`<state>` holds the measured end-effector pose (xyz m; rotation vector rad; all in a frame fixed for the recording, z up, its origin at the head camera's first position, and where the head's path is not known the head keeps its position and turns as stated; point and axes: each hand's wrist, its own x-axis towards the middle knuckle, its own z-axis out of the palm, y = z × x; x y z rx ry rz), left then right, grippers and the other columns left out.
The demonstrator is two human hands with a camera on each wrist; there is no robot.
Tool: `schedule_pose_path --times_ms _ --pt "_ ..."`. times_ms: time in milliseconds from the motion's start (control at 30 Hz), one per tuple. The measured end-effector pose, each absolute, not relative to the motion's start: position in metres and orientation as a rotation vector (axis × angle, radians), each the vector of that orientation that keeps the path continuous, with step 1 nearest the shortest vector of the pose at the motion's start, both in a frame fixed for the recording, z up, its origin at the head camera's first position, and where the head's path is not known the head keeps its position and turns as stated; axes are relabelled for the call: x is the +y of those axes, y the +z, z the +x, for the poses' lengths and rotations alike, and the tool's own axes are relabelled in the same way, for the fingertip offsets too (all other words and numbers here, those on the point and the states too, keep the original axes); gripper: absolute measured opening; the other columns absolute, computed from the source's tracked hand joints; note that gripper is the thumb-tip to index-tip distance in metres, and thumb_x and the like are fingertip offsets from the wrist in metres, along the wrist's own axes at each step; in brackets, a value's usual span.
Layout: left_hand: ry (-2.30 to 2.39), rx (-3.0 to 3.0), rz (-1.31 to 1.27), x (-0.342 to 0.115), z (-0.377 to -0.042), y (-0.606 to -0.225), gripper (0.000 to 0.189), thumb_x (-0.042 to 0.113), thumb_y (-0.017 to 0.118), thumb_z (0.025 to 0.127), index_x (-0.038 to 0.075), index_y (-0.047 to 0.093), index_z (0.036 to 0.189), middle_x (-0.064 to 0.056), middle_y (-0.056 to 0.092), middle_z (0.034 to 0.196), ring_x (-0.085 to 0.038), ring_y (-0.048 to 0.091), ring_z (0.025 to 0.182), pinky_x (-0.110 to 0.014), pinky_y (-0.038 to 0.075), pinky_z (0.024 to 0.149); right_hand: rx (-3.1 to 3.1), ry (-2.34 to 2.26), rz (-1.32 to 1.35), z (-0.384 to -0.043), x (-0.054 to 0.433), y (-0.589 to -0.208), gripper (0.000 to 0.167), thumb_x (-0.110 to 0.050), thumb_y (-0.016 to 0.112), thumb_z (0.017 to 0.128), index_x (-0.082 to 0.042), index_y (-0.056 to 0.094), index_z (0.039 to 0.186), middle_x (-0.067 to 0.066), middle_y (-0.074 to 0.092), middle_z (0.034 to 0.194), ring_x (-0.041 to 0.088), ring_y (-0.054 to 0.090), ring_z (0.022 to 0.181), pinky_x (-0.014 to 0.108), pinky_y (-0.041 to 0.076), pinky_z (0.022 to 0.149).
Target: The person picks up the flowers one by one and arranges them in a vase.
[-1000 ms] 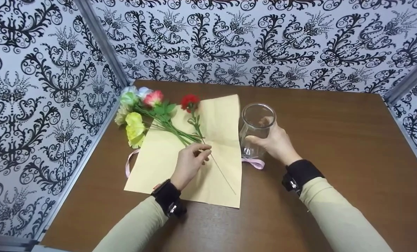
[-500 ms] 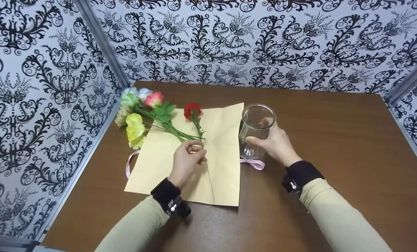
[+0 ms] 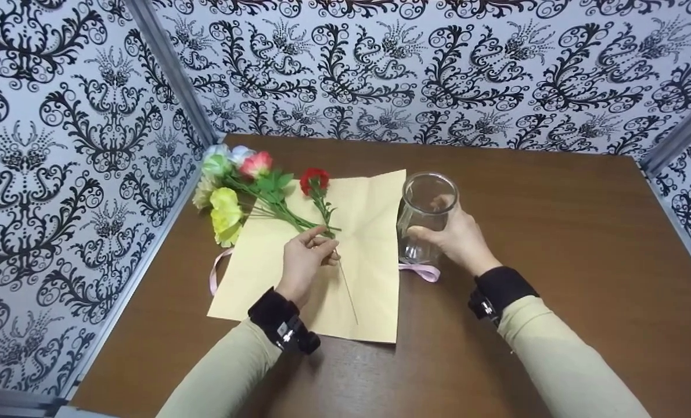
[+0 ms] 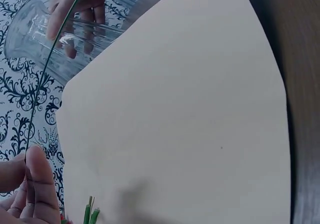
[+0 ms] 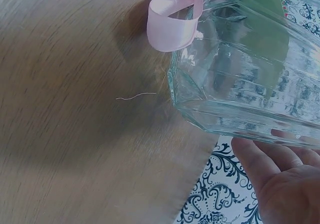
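Observation:
Over the sheet of tan paper, my left hand pinches the thin stem of a red carnation between thumb and fingers. Its bloom points toward the back wall and the bare stem end slants toward the front. In the left wrist view the stem runs up from the fingertips. My right hand grips a clear glass vase that stands upright right of the paper. Seen from the right wrist, the angular glass base sits by a pink ribbon loop.
Several artificial flowers lie at the back left, among them a yellow one and a pink one, their green stems over the paper. Pink ribbon shows from under both sides of the paper. Patterned walls enclose the brown table.
The carnation has shifted slightly toward me and its stem end has swung left. My left hand has moved a little left. The right hand stays on the vase.

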<state>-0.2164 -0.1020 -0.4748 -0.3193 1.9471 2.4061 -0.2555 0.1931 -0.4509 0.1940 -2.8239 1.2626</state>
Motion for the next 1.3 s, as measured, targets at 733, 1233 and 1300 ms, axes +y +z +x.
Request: schedule_pose_path --times_ms 733,1233,1300 --pt "2.53 1.795 -0.429 -0.102 -0.228 -0.473 0.051 -0.01 0.068 0.092 -0.01 0.051 0.14 -0.009 0.07 0.086 -0.013 0.067 0.057 -0.026 0.059 0.058 -2.805 1.252 0.192 -0.254 0.193 -0.451 0.085 -0.047 0.086 0.079 -0.006 0.047 0.142 0.022 0.065 0.131 0.042 0.06 0.123 0.056 0.046 0.104" --pt "2.699 1.733 -0.305 -0.1 -0.234 -0.448 0.022 -0.01 0.067 0.092 -0.006 0.052 0.108 -0.008 0.061 0.083 -0.021 0.072 0.067 -0.032 0.063 0.067 -2.809 1.254 0.191 -0.254 0.194 -0.451 0.089 -0.051 0.086 0.078 -0.007 0.045 0.143 0.022 0.065 0.132 0.042 0.06 0.123 0.056 0.046 0.104" --pt "2.714 1.743 -0.292 -0.101 -0.235 -0.444 0.022 -0.009 0.067 0.093 -0.005 0.052 0.109 -0.009 0.062 0.084 -0.021 0.073 0.069 -0.031 0.063 0.068 -2.815 1.252 0.191 -0.254 0.193 -0.45 0.088 -0.051 0.086 0.078 -0.008 0.045 0.143 0.021 0.064 0.132 0.041 0.06 0.123 0.056 0.045 0.105"
